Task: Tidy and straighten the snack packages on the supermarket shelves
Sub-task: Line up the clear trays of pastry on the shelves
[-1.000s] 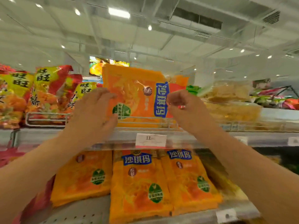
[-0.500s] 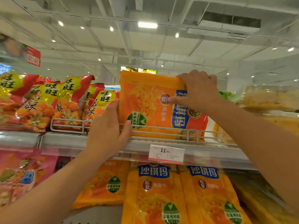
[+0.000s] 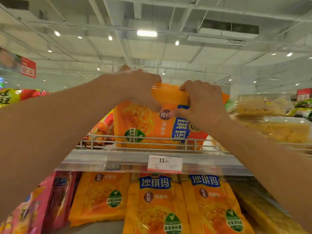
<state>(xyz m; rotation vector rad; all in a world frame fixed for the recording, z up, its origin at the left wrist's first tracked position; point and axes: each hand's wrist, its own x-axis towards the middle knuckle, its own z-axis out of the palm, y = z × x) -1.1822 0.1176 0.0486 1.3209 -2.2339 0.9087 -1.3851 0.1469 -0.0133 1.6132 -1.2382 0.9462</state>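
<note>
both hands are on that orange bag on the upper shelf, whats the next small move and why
Probably turn the orange bag upright and seat it behind the wire rail. The left hand and right hand both grip its top edge, and its blue label runs sideways, while the orange bags on the lower shelf show theirs level. It also leans over, so it isn't faced like the rest.

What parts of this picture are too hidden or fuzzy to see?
- Head view: both hands, left hand and right hand, cover the orange package's top edge.
- The price tag's small print is too tiny.
- The clear boxes at right are blurred.
- The pink bags are cut off by the frame edge.
</note>
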